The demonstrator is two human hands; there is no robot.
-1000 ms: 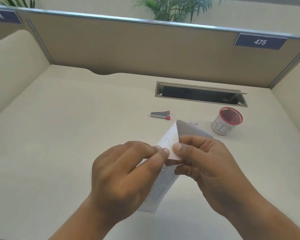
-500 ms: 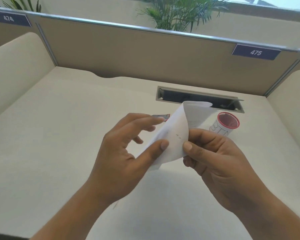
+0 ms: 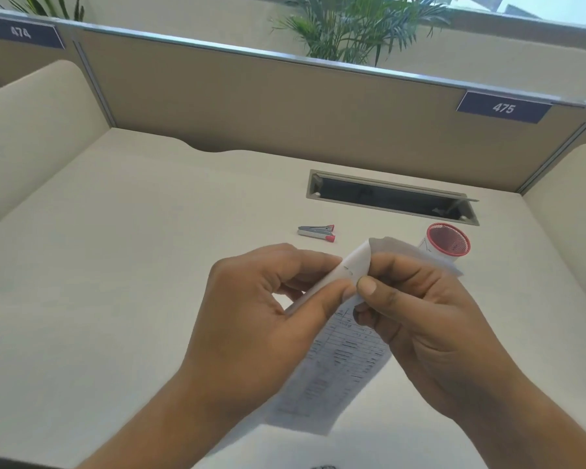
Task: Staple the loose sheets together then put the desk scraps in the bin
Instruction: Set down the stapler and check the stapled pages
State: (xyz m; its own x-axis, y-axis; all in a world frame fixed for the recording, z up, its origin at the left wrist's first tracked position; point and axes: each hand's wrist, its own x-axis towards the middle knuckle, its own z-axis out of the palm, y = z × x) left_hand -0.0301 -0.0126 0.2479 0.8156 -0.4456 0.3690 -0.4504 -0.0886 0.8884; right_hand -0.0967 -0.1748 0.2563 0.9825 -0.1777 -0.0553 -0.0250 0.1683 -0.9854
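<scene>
Paper sheets are pinched above the counter between the left hand and right hand; behind lie the stapler, then the red-rimmed bin.

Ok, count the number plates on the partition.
2: plate 474 at the far left, plate 475 at the far right, above the bin. Others may lie outside the view.
</scene>
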